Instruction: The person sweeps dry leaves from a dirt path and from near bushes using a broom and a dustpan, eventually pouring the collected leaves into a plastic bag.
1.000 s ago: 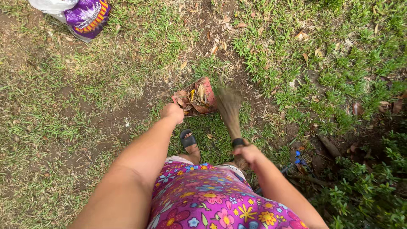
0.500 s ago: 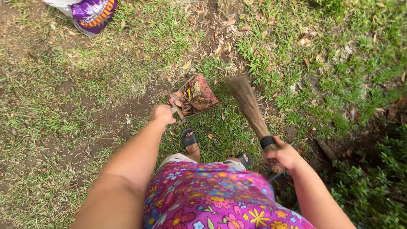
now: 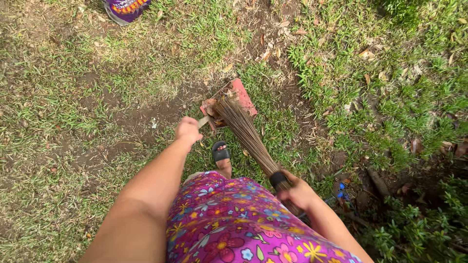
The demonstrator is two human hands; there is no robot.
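Patchy grass (image 3: 87, 97), leaves in red dustpan (image 3: 242, 95)

Out in a home yard, on a scruffy lawn.

Patchy grass (image 3: 63, 97) underfoot with bare dirt (image 3: 146, 114) worn through it, dry fallen leaves (image 3: 273, 51) scattered about, a low green shrub (image 3: 419, 224) crowding the lower right, and a twig broom (image 3: 243, 131) over a red dustpan (image 3: 239, 97) — garden ground, open daylight.

open grass (image 3: 73, 97) left of dustpan (image 3: 242, 95), shrubs (image 3: 419, 224) crowding right
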